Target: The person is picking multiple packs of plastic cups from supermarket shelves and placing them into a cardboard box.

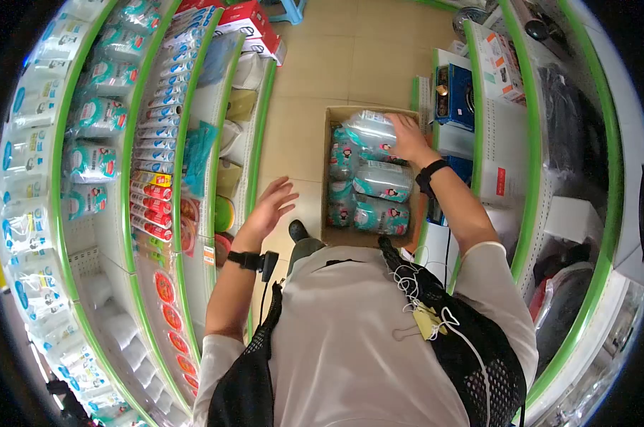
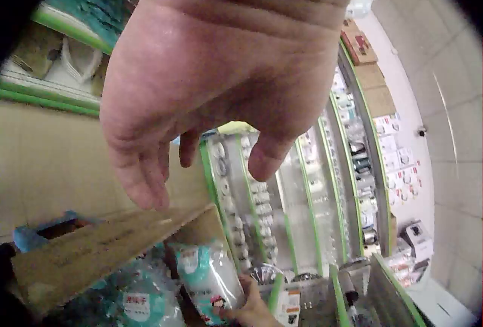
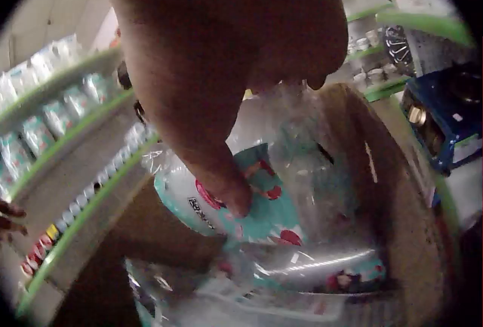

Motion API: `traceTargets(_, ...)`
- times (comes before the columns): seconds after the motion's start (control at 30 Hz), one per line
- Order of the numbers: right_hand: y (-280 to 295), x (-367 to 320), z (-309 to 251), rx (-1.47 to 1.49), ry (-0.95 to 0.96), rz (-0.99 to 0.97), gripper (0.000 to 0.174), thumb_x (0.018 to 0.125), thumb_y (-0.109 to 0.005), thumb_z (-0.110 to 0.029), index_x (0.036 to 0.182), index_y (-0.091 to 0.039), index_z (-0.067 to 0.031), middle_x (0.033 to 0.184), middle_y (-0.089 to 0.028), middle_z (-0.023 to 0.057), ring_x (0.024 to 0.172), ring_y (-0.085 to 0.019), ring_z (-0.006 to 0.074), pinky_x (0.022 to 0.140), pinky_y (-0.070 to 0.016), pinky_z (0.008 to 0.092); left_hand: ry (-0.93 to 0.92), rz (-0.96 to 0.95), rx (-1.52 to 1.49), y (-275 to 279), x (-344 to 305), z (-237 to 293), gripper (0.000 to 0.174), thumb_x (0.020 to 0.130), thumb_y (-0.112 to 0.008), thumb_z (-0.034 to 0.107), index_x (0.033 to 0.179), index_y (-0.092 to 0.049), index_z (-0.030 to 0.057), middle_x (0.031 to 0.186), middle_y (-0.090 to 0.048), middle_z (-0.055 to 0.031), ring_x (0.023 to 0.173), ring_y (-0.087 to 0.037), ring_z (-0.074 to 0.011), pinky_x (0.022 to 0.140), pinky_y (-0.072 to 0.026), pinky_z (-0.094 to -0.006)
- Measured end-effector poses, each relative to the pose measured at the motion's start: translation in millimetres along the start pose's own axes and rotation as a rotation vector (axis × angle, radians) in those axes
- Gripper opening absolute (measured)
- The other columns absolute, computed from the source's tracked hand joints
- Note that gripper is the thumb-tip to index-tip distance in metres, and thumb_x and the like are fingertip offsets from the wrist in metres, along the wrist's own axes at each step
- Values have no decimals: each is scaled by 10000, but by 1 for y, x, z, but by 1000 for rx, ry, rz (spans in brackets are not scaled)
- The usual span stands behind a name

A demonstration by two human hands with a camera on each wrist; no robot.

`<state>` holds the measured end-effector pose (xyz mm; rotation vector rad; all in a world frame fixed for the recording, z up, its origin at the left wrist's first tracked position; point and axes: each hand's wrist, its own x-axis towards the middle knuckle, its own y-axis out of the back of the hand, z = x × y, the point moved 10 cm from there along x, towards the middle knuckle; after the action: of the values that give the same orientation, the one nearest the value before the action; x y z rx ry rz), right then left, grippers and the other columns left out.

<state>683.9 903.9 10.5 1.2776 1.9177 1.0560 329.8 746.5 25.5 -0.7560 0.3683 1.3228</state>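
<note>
An open cardboard box (image 1: 325,192) stands on the floor, holding several clear plastic-wrapped packs (image 1: 383,179) with teal labels; they look like stacked disposable cups or bowls. At its far end my right hand (image 1: 409,140) grips one such pack (image 1: 368,129), lying across the others. In the right wrist view the thumb presses on this pack's teal label (image 3: 264,198), and the palm hides part of the wrapping. My left hand (image 1: 268,208) hovers left of the box, holding nothing, its fingers loosely bent. The left wrist view shows the left hand (image 2: 219,78) above the box edge (image 2: 106,255).
Left shelves (image 1: 69,235) hold similar teal-labelled packs (image 1: 94,162), rolls and red-lidded goods. On the right, shelving (image 1: 478,142) close to the box carries a blue gas stove (image 1: 455,97). Tiled floor (image 1: 304,85) runs ahead, with red boxes (image 1: 254,28) at the shelf end.
</note>
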Motion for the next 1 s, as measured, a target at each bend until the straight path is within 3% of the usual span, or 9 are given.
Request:
traceTargets(0.13,-40,2,30,-214,-40,-90,858,699,-869,-202,1422,-428,-64,1427,-520,172,1398,-404,375,1193,-293,464,23,122,-145,59,-44,-27,652,981,-612,318,1528,-359,71,1444,-515,-119,1264,-556,-279,1018,-456,-392)
traceTargets(0.2,-63,-2,58,-478,-129,-164,837,768,-845,-333,1424,-413,-45,1425,-521,192,1402,-402,397,1192,-268,512,25,179,-212,87,-67,-40,625,981,-610,304,1516,-378,77,1423,-532,-111,1261,-556,-273,992,-463,-386)
traceTargets(0.33,-69,4,52,-516,-216,-394,933,767,-820,-475,1455,-381,-24,1499,-452,240,1461,-323,399,1217,-209,525,5,296,-340,123,-110,-67,601,987,-591,348,1501,-406,98,1414,-544,-116,1224,-565,-262,975,-465,-383)
traceTargets(0.43,-67,8,44,-494,-104,-291,907,715,-869,-432,1400,-428,-33,1429,-497,224,1345,-446,408,1155,-309,543,-76,317,-445,151,-140,-78,580,1000,-571,379,1484,-436,89,1366,-577,-110,1194,-575,-251,938,-496,-382)
traceTargets(0.47,-63,8,40,-466,-49,-199,817,715,-874,-365,1336,-446,-51,1316,-571,217,1299,-489,424,1131,-337,557,-95,342,-454,155,-150,-73,560,1002,-568,376,1467,-454,85,1365,-582,-105,1183,-582,-246,937,-494,-378)
traceTargets(0.63,-87,11,75,-473,-110,-214,831,724,-837,-201,1413,-393,-65,1351,-543,241,1314,-458,468,1130,-363,519,-217,426,-524,188,-196,-54,494,1006,-562,350,1415,-503,78,1362,-592,-89,1165,-594,-231,933,-486,-363)
traceTargets(0.77,-66,-3,33,-334,-116,-97,807,730,-805,-140,1423,-401,-59,1344,-542,250,1307,-460,469,1119,-370,511,-399,458,-533,226,-236,-16,426,992,-587,308,1341,-550,66,1285,-636,-86,1179,-591,-233,940,-480,-370)
traceTargets(0.83,-60,-11,18,-119,-100,51,778,745,-787,-133,1428,-426,-41,1344,-539,250,1299,-465,464,1107,-375,508,-496,668,-478,258,-268,10,409,980,-612,270,1323,-552,54,1269,-642,-88,1185,-587,-224,944,-480,-384)
traceTargets(1.0,-51,-50,-16,66,-111,170,725,790,-769,-149,1426,-448,-16,1376,-526,262,1327,-461,427,1119,-363,492,-705,814,-382,365,-305,79,454,963,-647,265,1353,-537,61,1289,-626,-63,1177,-584,-211,944,-479,-397)
